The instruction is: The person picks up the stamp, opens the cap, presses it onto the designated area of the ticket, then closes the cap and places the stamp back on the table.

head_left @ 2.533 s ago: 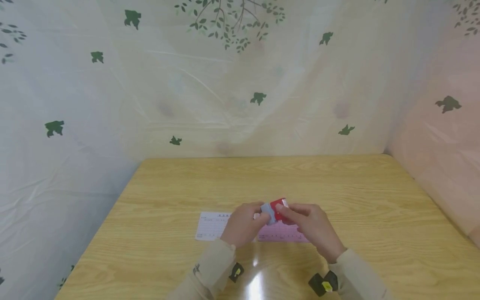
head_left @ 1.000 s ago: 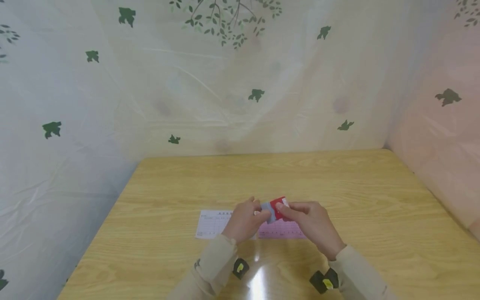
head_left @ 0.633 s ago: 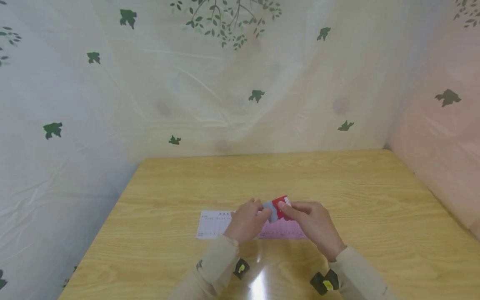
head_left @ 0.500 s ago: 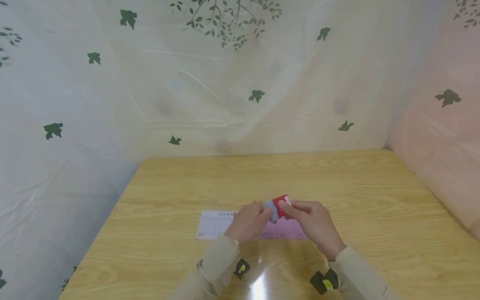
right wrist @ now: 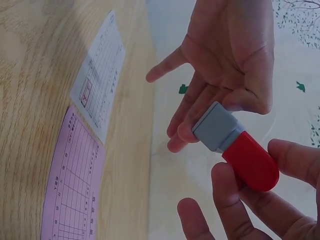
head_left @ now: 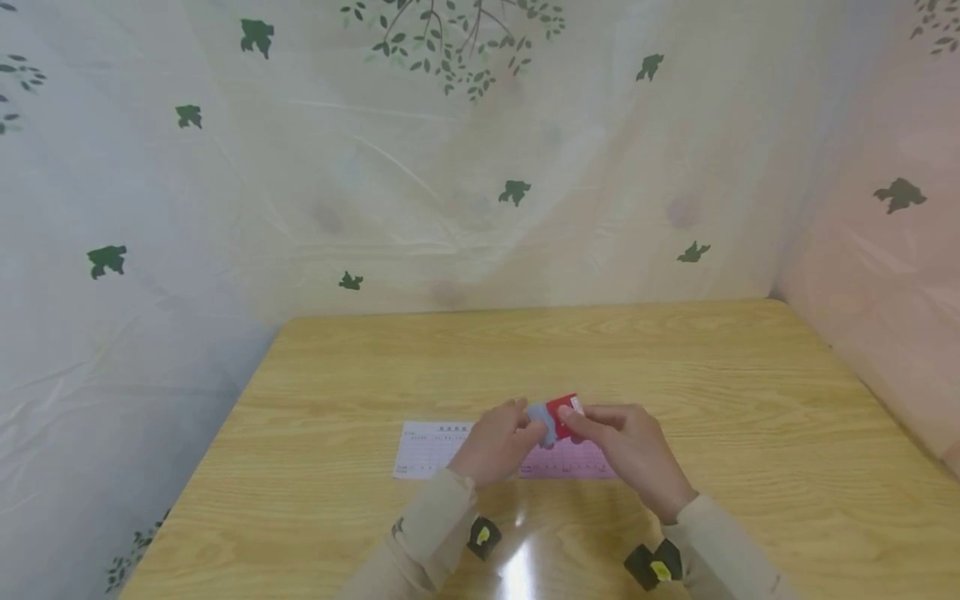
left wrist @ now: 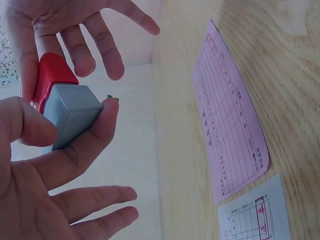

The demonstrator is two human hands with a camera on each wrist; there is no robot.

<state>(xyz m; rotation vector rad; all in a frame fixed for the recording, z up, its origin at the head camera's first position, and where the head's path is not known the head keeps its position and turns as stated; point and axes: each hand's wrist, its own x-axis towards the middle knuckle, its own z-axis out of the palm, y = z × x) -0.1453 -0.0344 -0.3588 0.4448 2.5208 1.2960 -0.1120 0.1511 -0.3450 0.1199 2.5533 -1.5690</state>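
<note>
A small hand stamp with a red body (right wrist: 251, 161) and a grey cap (right wrist: 216, 127) is held in the air between both hands, above the papers. My left hand (head_left: 491, 446) pinches the grey cap between thumb and index finger; its other fingers stick out in the left wrist view. On the other side, my right hand (head_left: 637, 454) grips the red body between thumb and fingers. Cap and body sit together, with a narrow grey neck showing in the right wrist view. Below lie a white printed form (head_left: 426, 452) and a pink one (head_left: 566, 462). A red stamped mark (right wrist: 86, 93) shows on the white form.
The forms lie side by side on a wood-grain table (head_left: 360, 367). A patterned curtain (head_left: 420, 208) hangs behind the table and along both sides. Black straps with yellow marks (head_left: 651, 567) show at both wrists.
The left fingers lifted a little from the grey cap around one second ago and are back against it now. The stamp has shifted slightly right; the forms stay in place.
</note>
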